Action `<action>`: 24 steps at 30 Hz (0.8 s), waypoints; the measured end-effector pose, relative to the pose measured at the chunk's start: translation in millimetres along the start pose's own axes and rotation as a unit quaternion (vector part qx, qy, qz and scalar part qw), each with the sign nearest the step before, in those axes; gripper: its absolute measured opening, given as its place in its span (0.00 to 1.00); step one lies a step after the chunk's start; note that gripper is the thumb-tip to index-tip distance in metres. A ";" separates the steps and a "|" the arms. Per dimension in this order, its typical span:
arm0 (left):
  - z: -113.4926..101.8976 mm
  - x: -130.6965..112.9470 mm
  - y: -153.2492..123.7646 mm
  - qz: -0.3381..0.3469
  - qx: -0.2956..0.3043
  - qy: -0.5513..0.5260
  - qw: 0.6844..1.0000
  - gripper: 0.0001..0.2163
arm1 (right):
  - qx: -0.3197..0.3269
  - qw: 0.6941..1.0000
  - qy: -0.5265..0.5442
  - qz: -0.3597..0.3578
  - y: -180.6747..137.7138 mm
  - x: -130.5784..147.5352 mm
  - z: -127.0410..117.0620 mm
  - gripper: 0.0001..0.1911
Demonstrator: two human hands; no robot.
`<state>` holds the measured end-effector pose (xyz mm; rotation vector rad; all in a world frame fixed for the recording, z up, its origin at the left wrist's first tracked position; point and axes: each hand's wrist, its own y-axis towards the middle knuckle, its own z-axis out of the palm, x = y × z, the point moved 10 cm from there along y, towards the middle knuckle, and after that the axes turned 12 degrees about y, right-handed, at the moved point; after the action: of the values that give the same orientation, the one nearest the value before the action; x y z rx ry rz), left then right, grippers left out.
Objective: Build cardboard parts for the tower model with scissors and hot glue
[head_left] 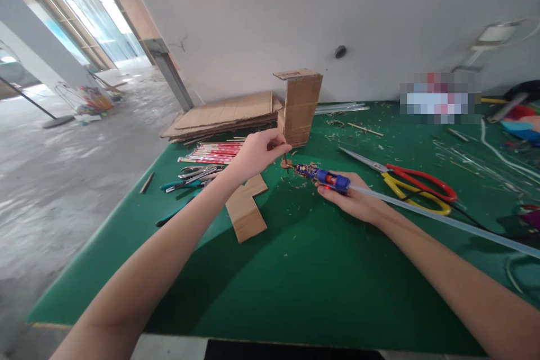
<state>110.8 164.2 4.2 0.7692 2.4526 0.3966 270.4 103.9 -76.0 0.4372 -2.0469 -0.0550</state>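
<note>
My left hand (257,153) is closed in a pinch on a thin dark stick held upright over a small round cardboard piece (286,164) on the green mat. My right hand (352,199) grips a blue glue gun (327,178) lying low, its crusted nozzle touching that round piece. A long clear glue stick (439,218) trails out of the gun's back to the right. Just behind my left hand stands an upright cardboard structure (299,106).
A flat cardboard cutout (246,212) lies near my left wrist. Red-yellow scissors (405,179) lie right of the gun. Red sticks (213,153), pliers and cutters (189,179) sit at left, stacked cardboard sheets (223,115) behind. The green table (295,281) edge drops to concrete floor at left.
</note>
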 end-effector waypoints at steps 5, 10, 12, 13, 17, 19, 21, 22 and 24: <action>-0.6 -4.3 -0.7 0.000 -0.002 -0.004 1.000 0.07 | 0.000 1.000 -0.020 -0.020 0.4 5.0 -0.2 0.13; -1.7 -4.4 -1.7 -0.009 -0.015 -0.001 1.000 0.10 | 0.001 0.999 -0.028 -0.022 0.0 6.9 0.7 0.14; -1.2 -5.1 -2.3 -0.009 -0.016 0.000 1.000 0.10 | 0.001 0.999 -0.028 -0.024 -0.2 7.3 0.8 0.14; -1.0 -5.6 -2.6 -0.008 -0.017 0.003 1.000 0.10 | 0.003 0.999 -0.028 -0.024 -0.2 7.4 1.2 0.14; -0.9 -7.8 -3.8 -0.009 -0.021 0.015 1.000 0.10 | 0.010 0.999 -0.035 -0.030 -0.4 9.2 2.5 0.14; -1.1 -8.9 -4.2 -0.010 -0.024 0.017 1.000 0.11 | 0.007 0.999 -0.042 -0.033 -0.5 10.2 2.0 0.13; -1.5 -10.3 -4.7 -0.009 -0.029 0.019 0.999 0.11 | 0.005 0.998 -0.049 -0.037 -0.6 10.9 1.7 0.14; -1.9 -11.0 -5.0 -0.008 -0.032 0.021 0.999 0.12 | 0.006 0.998 -0.050 -0.039 -0.6 11.5 1.9 0.14; -1.5 -13.3 -5.5 -0.003 -0.033 0.025 0.999 0.12 | 0.011 0.998 -0.048 -0.045 -0.8 12.9 2.8 0.14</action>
<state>116.8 151.7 8.5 0.7319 2.4741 0.4983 262.6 98.5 -66.7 0.5489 -2.1227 -0.1101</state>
